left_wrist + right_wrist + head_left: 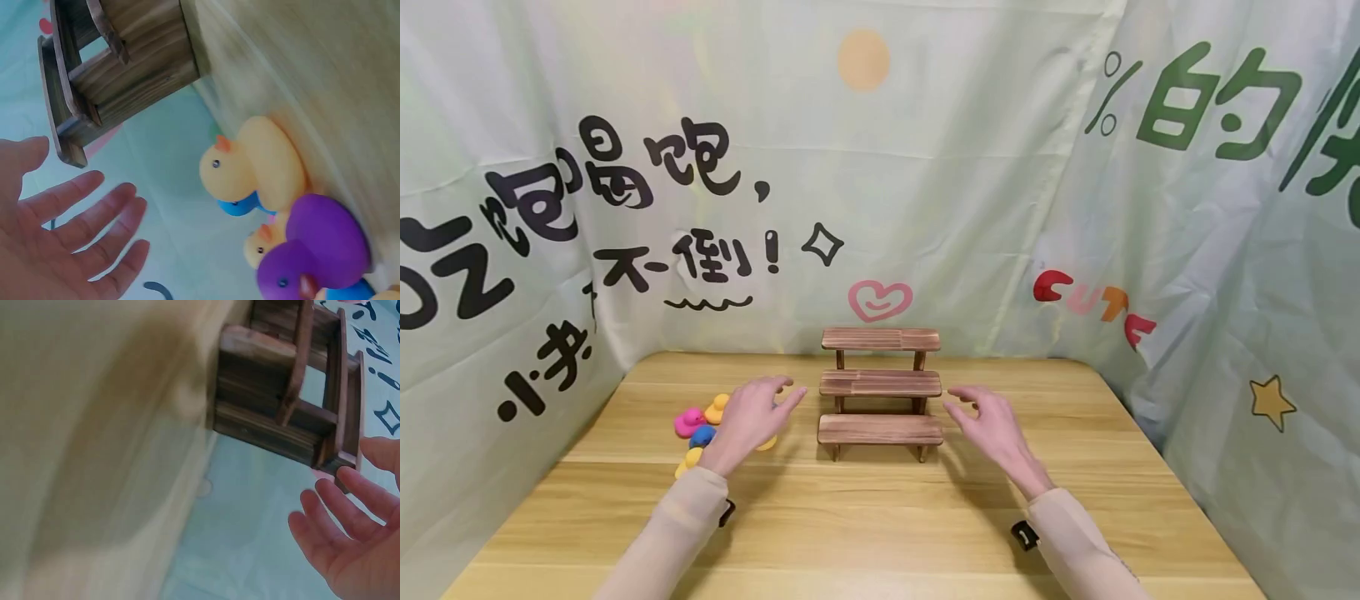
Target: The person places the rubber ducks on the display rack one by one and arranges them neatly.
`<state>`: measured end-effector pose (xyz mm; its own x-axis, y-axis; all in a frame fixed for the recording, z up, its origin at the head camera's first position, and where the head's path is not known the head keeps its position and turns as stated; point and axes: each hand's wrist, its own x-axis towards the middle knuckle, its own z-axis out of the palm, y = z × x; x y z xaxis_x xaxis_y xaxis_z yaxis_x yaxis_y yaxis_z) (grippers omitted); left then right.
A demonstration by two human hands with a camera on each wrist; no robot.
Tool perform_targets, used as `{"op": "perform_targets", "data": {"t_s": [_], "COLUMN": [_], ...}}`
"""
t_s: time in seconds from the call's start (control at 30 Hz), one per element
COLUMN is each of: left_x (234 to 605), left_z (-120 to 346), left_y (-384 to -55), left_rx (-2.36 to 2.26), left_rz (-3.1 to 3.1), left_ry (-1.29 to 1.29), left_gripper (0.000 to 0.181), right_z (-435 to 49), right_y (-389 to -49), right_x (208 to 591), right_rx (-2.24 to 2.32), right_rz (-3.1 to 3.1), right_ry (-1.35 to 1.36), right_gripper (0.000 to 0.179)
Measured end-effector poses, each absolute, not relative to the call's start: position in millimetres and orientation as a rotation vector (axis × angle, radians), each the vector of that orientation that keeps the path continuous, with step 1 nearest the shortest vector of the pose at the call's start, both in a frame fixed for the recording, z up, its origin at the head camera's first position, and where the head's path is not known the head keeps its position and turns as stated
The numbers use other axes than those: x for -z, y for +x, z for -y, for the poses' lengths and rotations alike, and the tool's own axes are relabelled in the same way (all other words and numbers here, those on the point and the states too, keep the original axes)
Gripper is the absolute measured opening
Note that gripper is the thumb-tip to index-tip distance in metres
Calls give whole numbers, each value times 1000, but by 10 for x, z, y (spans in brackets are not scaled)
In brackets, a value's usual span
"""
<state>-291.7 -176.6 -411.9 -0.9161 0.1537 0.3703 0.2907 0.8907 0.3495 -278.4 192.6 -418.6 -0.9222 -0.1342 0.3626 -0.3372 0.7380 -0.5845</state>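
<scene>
A brown wooden three-tier step shelf point(880, 429) stands upright on the table, near its back edge. My left hand point(751, 421) is held out just left of the shelf, fingers spread and relaxed, with nothing in it. On the other side, my right hand point(992, 423) reaches toward the shelf's right end, its fingers loosely bent and holding nothing. Several rubber ducks lie left of the shelf, partly hidden behind my left hand: a pink duck point(688, 422), a blue duck point(702, 437) and yellow ones. A purple duck point(319, 250) and a yellow duck point(269, 162) show large in the left wrist view.
The wood-grain table point(880, 525) extends toward me. Behind and beside it hangs a pale printed cloth point(955, 208) with lettering, a heart and a star. A black strap end point(1024, 535) shows at my right wrist.
</scene>
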Motion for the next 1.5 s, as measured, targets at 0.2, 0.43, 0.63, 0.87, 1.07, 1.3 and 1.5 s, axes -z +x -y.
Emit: {"op": "perform_targets", "data": {"t_s": [0.2,0.43,0.63,0.87,1.07,1.3,1.5], "left_x": [4158,4170,4235,4315,4329,4339,4352], "left_z": [1954,2193,2339,2498,2718,2972,3134], "left_y": [-2952,-2954,-2971,-2992,-2961,-2863,-2783], "left_rx": [854,1093,1251,1326,1368,1409,1417], "left_rz": [2733,2772,2774,2803,2813,2836,2896], "left_ry": [-352,-390,-420,-442,-442,-434,-454], "left_gripper": [34,28,28,24,30,37,37], "right_z": [-1872,-1830,-1811,-1798,-1803,-1817,-1826], "right_y": [-2791,-2787,-2796,-2842,-2867,-2871,-2878], "right_x": [4278,4401,4449,4513,4544,4554,4573], "right_rx": [-1334,-1841,-2031,-2218,-2257,-2293,-2322], "right_rz": [2692,2657,2586,2521,2492,2482,2463], "right_ry": [281,212,200,153,152,166,134], "right_gripper": [36,48,48,49,49,51,50]}}
